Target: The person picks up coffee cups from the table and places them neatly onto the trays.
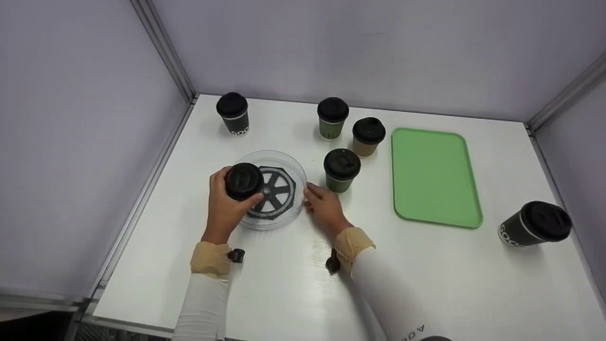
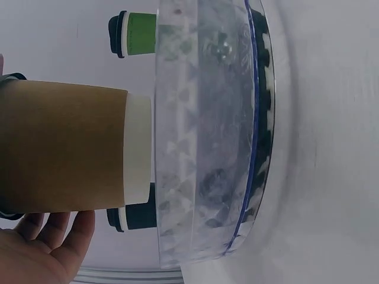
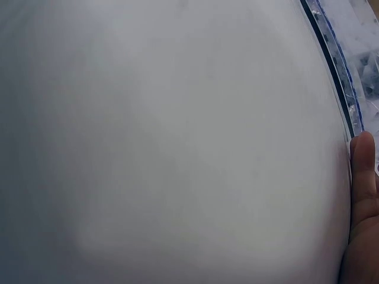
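A brown paper coffee cup (image 2: 65,148) with a black lid (image 1: 244,181) is gripped by my left hand (image 1: 226,203), fingers and thumb around its sides. It stands upright over the left part of a clear round plastic container (image 1: 297,215); in the left wrist view the cup's white base shows about level with the container's rim. A black-and-white spoked pattern (image 1: 279,189) shows at the container's bottom. My right hand (image 1: 326,208) touches the container's right side with its fingertips. In the right wrist view one extended digit (image 3: 364,163) lies against the wall; the others are mostly hidden.
Behind the container stand a dark cup (image 1: 236,116), a green cup (image 1: 331,121) and a brown cup (image 1: 367,137). Another green cup (image 1: 341,170) is close to its right. Farther right lie a green tray (image 1: 435,177) and a large dark cup (image 1: 532,225). Panels enclose the white table (image 1: 284,289).
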The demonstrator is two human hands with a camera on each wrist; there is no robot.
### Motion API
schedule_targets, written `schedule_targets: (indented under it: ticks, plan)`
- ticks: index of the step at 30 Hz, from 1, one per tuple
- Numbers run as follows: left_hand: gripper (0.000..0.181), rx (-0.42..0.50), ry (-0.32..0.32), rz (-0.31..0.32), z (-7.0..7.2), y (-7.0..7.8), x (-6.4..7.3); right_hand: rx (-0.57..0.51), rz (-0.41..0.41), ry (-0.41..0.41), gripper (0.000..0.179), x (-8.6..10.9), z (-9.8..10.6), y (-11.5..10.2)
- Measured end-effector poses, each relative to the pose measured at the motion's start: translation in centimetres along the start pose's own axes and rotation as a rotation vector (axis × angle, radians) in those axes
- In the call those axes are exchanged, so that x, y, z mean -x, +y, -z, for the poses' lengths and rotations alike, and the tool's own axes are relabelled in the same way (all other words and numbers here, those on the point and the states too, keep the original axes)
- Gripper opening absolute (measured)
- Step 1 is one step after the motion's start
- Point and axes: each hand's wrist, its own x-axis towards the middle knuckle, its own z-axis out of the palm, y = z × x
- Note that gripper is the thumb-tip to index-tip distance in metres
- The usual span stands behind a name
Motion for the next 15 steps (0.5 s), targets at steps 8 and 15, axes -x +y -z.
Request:
schedule_targets:
  ticks: [8, 15]
  plan:
    - [0.096, -0.021, -0.037, 0.002, -0.54, 0.45, 0.2, 0.028, 0.013, 0.005, 0.047, -0.11, -0.05, 0.27]
    - [0.096, -0.052, -0.08, -0.007, -0.82, 0.67, 0.7, 0.017, 0.006, -0.001, 0.047, -0.13, -0.03, 0.2]
